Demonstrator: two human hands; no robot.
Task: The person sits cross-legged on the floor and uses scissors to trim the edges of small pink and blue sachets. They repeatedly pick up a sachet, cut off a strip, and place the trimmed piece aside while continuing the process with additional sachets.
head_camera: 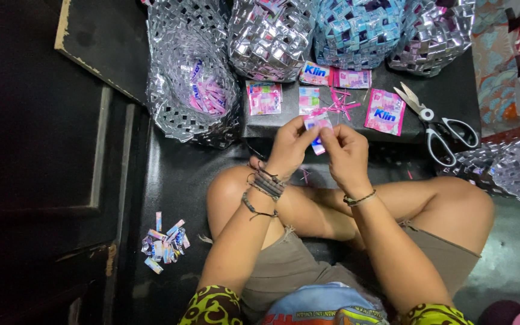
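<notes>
Just near of the low black desk [356,129], left hand [287,147] and right hand [345,153] pinch a small pink-and-white sachet strip [317,123] between closed fingers; it looks feather-light, thin, crinkly and slippery, best gripped along its edges.

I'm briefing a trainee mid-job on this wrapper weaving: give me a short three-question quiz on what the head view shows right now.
1. True or false: the scissors lie on the dark board, in neither hand.
2. What do the left hand and right hand pinch between them? A) a folded wrapper strip B) a spool of thread C) a needle
3. Where does the pile of folded pieces lie: by the person's left knee or right knee?

Key: 1 true. 2 A. 3 by the left knee, on the floor.
</notes>
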